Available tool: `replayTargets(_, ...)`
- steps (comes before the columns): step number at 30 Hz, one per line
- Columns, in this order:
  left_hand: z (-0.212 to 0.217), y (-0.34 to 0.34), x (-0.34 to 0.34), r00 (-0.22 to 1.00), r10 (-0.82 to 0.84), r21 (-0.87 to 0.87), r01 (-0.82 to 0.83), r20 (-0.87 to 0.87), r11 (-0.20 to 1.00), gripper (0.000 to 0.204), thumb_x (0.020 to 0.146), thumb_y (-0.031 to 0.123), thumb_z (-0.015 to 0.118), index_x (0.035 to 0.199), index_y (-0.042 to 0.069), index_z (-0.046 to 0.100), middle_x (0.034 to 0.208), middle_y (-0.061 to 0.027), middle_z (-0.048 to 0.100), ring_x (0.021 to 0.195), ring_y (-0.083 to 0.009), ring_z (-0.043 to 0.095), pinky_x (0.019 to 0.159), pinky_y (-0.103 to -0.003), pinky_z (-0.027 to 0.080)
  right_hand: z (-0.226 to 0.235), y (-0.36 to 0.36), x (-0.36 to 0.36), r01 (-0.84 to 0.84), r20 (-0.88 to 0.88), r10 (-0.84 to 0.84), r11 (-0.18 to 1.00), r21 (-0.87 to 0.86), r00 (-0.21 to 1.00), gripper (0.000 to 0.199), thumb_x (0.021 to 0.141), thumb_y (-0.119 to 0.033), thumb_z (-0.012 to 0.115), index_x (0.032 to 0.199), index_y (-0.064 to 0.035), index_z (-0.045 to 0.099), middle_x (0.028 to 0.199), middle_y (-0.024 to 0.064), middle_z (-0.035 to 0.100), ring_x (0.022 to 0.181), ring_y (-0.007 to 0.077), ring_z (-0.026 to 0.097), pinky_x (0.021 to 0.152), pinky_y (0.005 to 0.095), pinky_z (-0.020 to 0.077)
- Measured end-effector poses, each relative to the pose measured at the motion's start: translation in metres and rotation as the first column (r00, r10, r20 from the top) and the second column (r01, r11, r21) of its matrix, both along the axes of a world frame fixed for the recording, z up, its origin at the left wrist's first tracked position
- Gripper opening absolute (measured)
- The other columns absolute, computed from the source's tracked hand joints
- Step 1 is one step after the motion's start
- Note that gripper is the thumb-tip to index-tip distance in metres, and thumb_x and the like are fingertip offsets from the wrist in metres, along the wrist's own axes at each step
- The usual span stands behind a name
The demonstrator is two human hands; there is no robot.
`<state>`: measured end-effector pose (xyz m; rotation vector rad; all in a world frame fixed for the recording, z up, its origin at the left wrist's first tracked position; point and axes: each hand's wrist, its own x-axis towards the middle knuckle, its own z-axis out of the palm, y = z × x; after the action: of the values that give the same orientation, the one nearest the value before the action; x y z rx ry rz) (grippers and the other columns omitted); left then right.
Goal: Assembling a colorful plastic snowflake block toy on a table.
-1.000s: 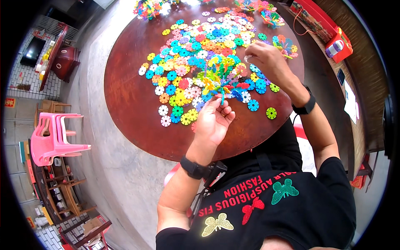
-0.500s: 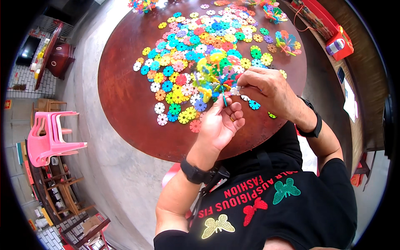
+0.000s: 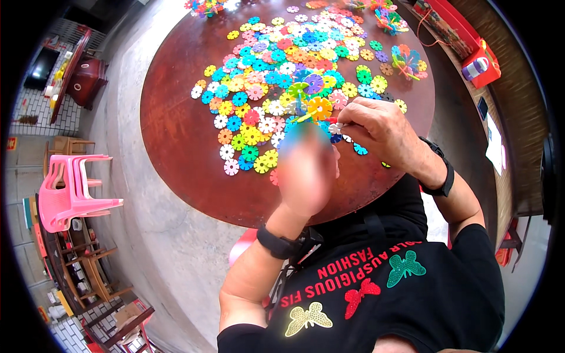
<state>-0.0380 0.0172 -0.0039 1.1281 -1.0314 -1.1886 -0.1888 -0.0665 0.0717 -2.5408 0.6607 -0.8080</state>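
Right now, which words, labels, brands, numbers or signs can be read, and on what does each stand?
Black shirt: red capital letters, readable, but I do not copy wording.
Red wall sign: too small to read.
White paper: too small to read.

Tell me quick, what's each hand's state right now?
Left hand: by a colourful disc cluster, too blurred to tell its grip.
Right hand: closed, pinching a white disc.

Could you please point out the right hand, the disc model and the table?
Right hand point(image 3: 385, 133), head view: back of hand.
Disc model point(image 3: 319, 109), head view: orange disc.
Table point(image 3: 181, 136), head view: bare top.
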Motion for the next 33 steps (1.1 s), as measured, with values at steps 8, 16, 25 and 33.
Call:
replayTargets(8,0.023,0.003,-0.005,0.817,0.199,0.327,-0.013,-0.542,0.945,0.018,0.092,0.027,0.056,0.090,0.009,0.051,0.062,-0.0021,0.053,0.047,-0.0086,0.045,0.043,-0.021,0.036,-0.001,0.001,0.000,-0.045,0.005,0.045,0.998,-0.034,0.999,0.014,0.073,-0.008,0.065,0.081,-0.0033,0.054,0.073,0.0105,0.055,0.070,0.0291,0.059,0.058,0.0376,0.0479)
replayTargets(16,0.020,0.003,-0.004,0.851,0.110,0.298,0.056,-0.514,0.953,0.016,0.093,0.025,0.053,0.091,0.009,0.051,0.057,-0.0001,0.047,0.043,-0.0078,0.039,0.039,-0.021,0.031,-0.011,-0.004,-0.001,-0.093,-0.049,0.090,0.994,-0.060,0.995,0.014,0.072,-0.007,0.065,0.080,-0.0041,0.053,0.070,0.0088,0.054,0.065,0.0264,0.059,0.054,0.0366,0.0467)
replayTargets(25,0.024,0.006,-0.010,0.834,0.075,0.325,0.129,-0.546,0.937,0.013,0.097,0.024,0.046,0.095,0.012,0.051,0.053,0.0017,0.036,0.044,-0.0094,0.031,0.042,-0.026,0.026,-0.012,-0.003,-0.002,-0.103,-0.089,0.095,0.990,-0.095,0.992,0.013,0.075,-0.008,0.062,0.077,-0.0048,0.049,0.069,0.0089,0.052,0.065,0.0268,0.058,0.053,0.0372,0.0456)
replayTargets(33,0.033,0.000,0.002,0.999,0.006,0.245,-0.016,0.043,0.969,0.024,0.098,0.030,0.043,0.098,0.007,0.051,0.060,0.0014,0.045,0.052,-0.0064,0.042,0.048,-0.020,0.034,-0.016,-0.013,0.000,-0.070,0.096,0.067,0.997,0.028,0.993,0.014,0.075,-0.006,0.066,0.081,-0.0032,0.054,0.073,0.0103,0.053,0.069,0.0296,0.056,0.060,0.0361,0.0454)
